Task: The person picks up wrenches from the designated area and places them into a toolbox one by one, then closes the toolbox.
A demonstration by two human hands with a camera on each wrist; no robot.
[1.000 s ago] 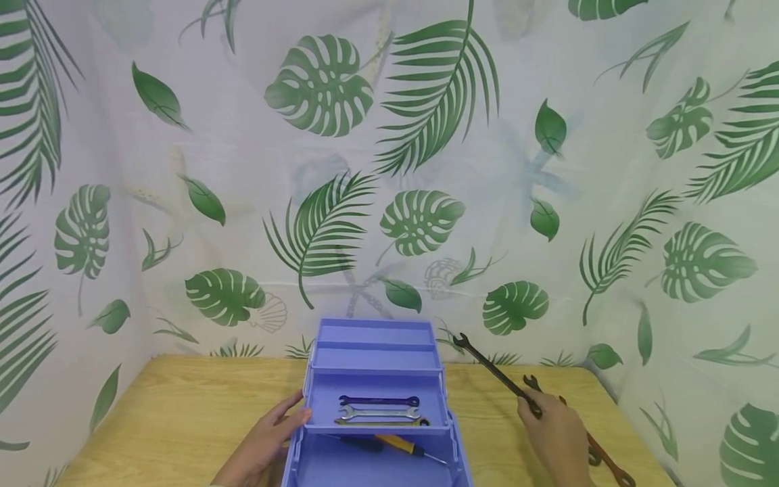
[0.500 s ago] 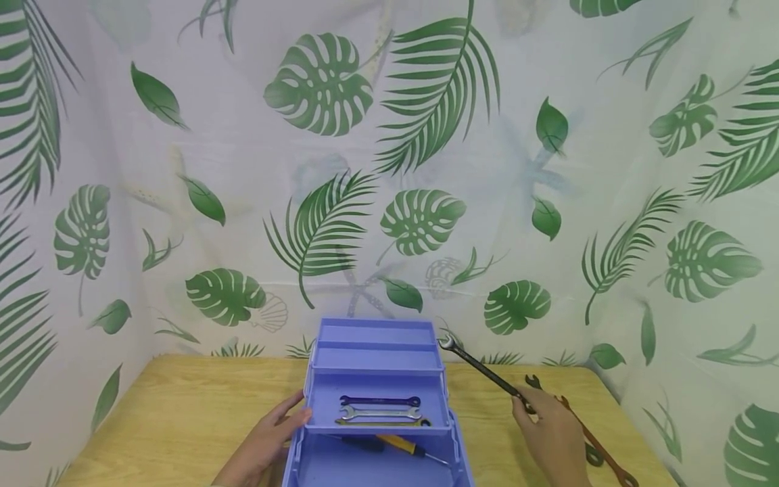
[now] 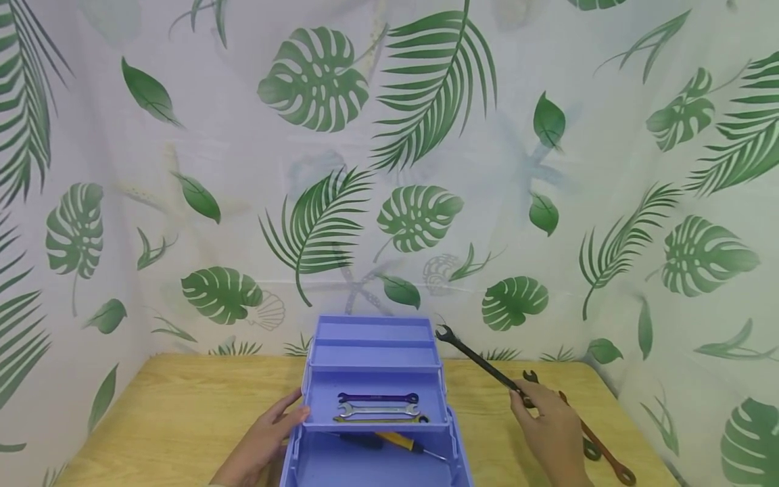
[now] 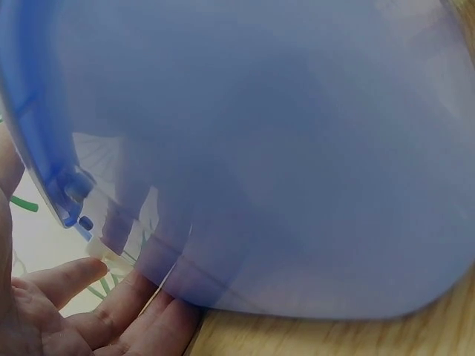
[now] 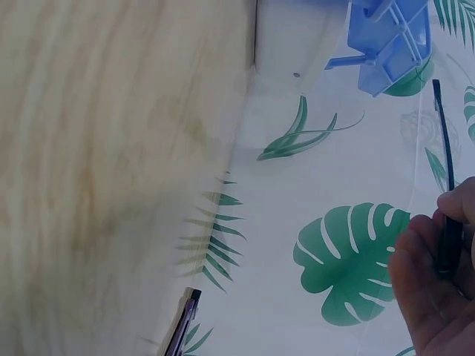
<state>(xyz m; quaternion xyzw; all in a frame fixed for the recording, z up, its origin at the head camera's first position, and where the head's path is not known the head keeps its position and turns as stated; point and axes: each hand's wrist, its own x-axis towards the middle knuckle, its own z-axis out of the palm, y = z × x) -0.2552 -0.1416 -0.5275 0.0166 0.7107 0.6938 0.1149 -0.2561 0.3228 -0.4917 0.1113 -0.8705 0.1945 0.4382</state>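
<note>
In the head view my right hand (image 3: 550, 426) pinches a dark combination wrench (image 3: 477, 358) near its lower end, its open jaw pointing up and left beside the toolbox. The right wrist view shows the same wrench (image 5: 445, 156) between thumb and fingers. A blue cantilever toolbox (image 3: 447, 446) stands with its trays raised. My left hand (image 3: 262, 439) rests against its left side, thumb at the tray corner and fingers fairly straight. The middle tray (image 3: 377, 382) carries a dark purple wrench (image 3: 379, 398), a silver wrench (image 3: 379, 410) and a yellowish wrench (image 3: 381, 420).
A yellow-handled screwdriver (image 3: 398, 441) and a black-handled tool (image 3: 361, 441) lie in the toolbox's bottom. To the right, a reddish-brown wrench (image 3: 602, 446) and another dark wrench (image 3: 592, 449), partly hidden by the hand, lie on the wooden table (image 3: 201, 406). A leaf-print cloth (image 3: 365, 155) hangs behind.
My right hand has moved slightly left with the wrench, bringing its open end closer to the toolbox's top tray. My left hand stays against the toolbox. The head view has shifted a little.
</note>
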